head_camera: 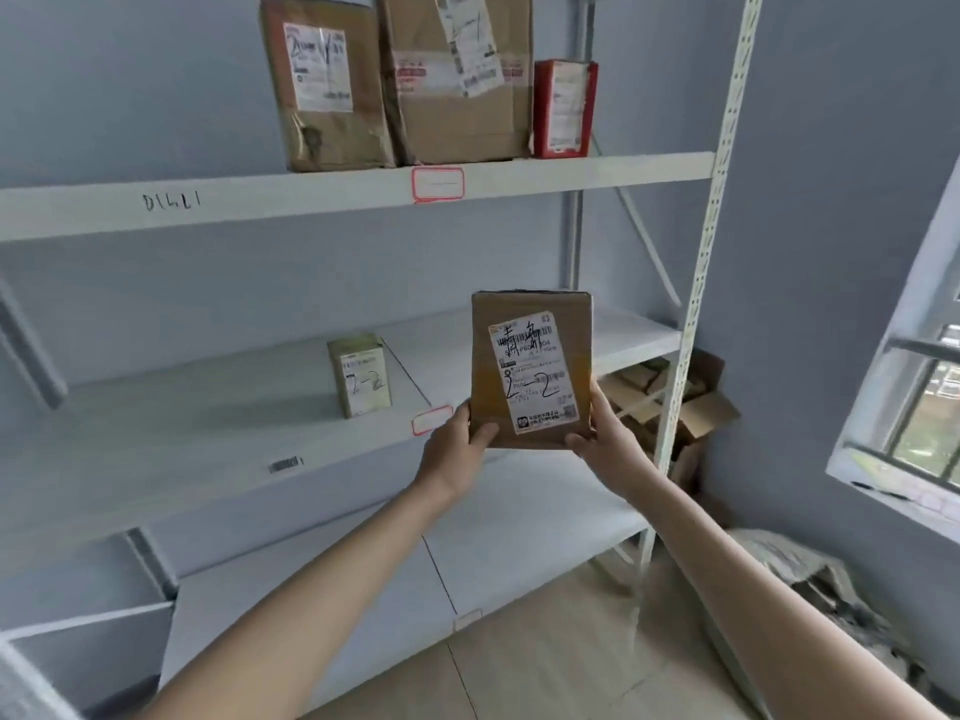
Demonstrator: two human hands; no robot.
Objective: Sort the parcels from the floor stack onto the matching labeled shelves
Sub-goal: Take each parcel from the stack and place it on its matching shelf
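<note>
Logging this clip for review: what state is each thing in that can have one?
Held parcel: upright, gripped at its bottom corners, label marked 2-2 facing the camera.
Left hand: grips the lower left corner.
Right hand: grips the lower right corner.
Small box: upright on the middle shelf, marked 2-2.
Top-shelf parcels: three, upright, side by side.

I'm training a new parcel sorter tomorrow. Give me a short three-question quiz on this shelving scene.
1. True or false: both hands grip the flat brown cardboard parcel.
2. How many parcels stand on the white metal top shelf?
3. The small pale cardboard box on the white middle shelf bears which handwritten mark: A) 2-2 B) 5-1?

Key: 1 true, left hand and right hand; 2 three; 3 A.
</note>
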